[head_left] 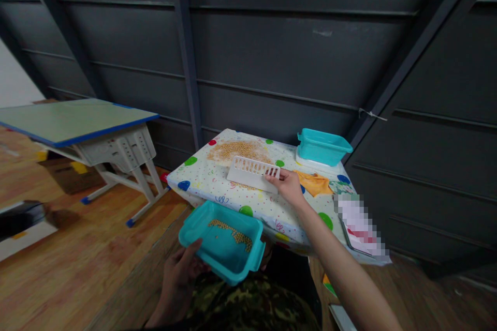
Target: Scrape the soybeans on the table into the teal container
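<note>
My left hand grips the near left corner of a teal plastic tub, held just below the table's front edge. A thin line of yellow beans lies inside the tub. My right hand reaches over the table and holds the right end of a white slotted scraper, which stands on edge on the dotted tablecloth. A heap of loose yellow beans is spread on the cloth just behind the scraper.
A second teal tub stands at the table's far right corner, with an orange cloth in front of it and a blurred card at the right edge. A green-topped desk stands to the left on the wooden floor. Dark metal wall behind.
</note>
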The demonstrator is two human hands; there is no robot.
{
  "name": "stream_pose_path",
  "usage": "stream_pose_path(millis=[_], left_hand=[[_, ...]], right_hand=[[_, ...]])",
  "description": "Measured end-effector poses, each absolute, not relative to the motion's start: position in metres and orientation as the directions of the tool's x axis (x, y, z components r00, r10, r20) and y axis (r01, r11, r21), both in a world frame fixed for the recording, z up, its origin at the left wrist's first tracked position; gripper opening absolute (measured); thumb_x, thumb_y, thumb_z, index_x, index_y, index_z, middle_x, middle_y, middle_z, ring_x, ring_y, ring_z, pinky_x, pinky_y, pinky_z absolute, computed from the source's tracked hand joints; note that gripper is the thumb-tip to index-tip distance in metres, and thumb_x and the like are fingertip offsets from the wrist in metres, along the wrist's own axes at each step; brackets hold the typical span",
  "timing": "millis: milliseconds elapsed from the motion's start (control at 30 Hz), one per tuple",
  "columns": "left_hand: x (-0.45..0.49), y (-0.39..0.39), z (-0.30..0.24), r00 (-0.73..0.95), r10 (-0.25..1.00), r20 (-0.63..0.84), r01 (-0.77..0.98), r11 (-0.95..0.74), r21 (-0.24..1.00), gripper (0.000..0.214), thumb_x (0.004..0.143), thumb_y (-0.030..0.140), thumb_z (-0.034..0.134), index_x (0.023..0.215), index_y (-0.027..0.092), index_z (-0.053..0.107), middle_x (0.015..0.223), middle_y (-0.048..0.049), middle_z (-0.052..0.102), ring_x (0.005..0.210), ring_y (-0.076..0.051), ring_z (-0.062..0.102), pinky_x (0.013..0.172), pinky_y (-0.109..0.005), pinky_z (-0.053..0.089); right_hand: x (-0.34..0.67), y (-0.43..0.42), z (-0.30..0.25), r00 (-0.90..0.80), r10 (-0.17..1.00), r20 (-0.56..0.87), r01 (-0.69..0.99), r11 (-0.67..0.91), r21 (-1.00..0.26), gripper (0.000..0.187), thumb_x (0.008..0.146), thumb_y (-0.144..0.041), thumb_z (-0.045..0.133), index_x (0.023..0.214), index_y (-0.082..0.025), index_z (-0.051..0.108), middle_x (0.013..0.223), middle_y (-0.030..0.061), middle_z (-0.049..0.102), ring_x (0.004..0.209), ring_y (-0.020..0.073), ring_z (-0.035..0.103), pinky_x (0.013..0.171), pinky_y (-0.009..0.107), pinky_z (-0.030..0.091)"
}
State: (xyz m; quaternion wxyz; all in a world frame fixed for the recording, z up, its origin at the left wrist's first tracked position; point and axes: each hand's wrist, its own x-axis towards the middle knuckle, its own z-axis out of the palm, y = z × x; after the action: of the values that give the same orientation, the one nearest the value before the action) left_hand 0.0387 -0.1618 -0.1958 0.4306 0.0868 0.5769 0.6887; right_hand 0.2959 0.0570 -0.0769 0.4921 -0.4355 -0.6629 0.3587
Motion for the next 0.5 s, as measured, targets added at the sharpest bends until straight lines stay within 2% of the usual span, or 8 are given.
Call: stream_pose_path(millis=[100,200,367,500], left_hand=[[0.038,-0.161,-0.196,-0.603,0.711,-0.362,-0.509,0.006,0.861,0.055,0.059,0.05,0.124,0.056,0.024,0.075,0.051,0.0005,0.066,0.044,-0.022,0.064,0.047,-0.035,0.063],[0.036,-0.161,-0.198,-0.579,0.726,-0.371,-0.54,-0.001,0.842,0.052,0.056,0.044,0.125,0.056,0.022,0.078,0.051,0.0001,0.067,0.044,-0.021,0.065,0.045,-0.033,0.06],[0.036,-0.162,-0.197,-0.572,0.729,-0.376,-0.548,0.001,0.836,0.055,0.049,0.051,0.128,0.058,0.024,0.081,0.051,0.0012,0.068,0.046,-0.021,0.065,0.046,-0.035,0.062],[0.037,-0.162,-0.196,-0.56,0.735,-0.381,-0.553,0.011,0.833,0.06,0.047,0.052,0.128,0.053,0.023,0.075,0.05,0.0013,0.065,0.045,-0.02,0.063,0.048,-0.035,0.063]], right_hand=[[0.297,0.059,-0.08,-0.147,0.933,0.328,0.228,0.354,-0.907,0.043,0.077,-0.063,0.106,0.072,-0.024,0.086,0.079,0.0084,0.084,0.08,0.0282,0.072,0.071,0.038,0.059],[0.298,0.062,-0.085,-0.14,0.932,0.335,0.233,0.36,-0.903,0.046,0.076,-0.066,0.102,0.069,-0.025,0.082,0.074,0.0065,0.078,0.075,0.025,0.065,0.069,0.037,0.054],[0.297,0.061,-0.089,-0.137,0.928,0.345,0.241,0.369,-0.897,0.053,0.076,-0.071,0.103,0.066,-0.026,0.076,0.071,0.0047,0.073,0.072,0.023,0.059,0.068,0.036,0.049],[0.297,0.059,-0.088,-0.148,0.929,0.339,0.252,0.367,-0.895,0.055,0.077,-0.072,0.106,0.067,-0.025,0.077,0.073,0.0053,0.075,0.074,0.024,0.061,0.069,0.036,0.051]])
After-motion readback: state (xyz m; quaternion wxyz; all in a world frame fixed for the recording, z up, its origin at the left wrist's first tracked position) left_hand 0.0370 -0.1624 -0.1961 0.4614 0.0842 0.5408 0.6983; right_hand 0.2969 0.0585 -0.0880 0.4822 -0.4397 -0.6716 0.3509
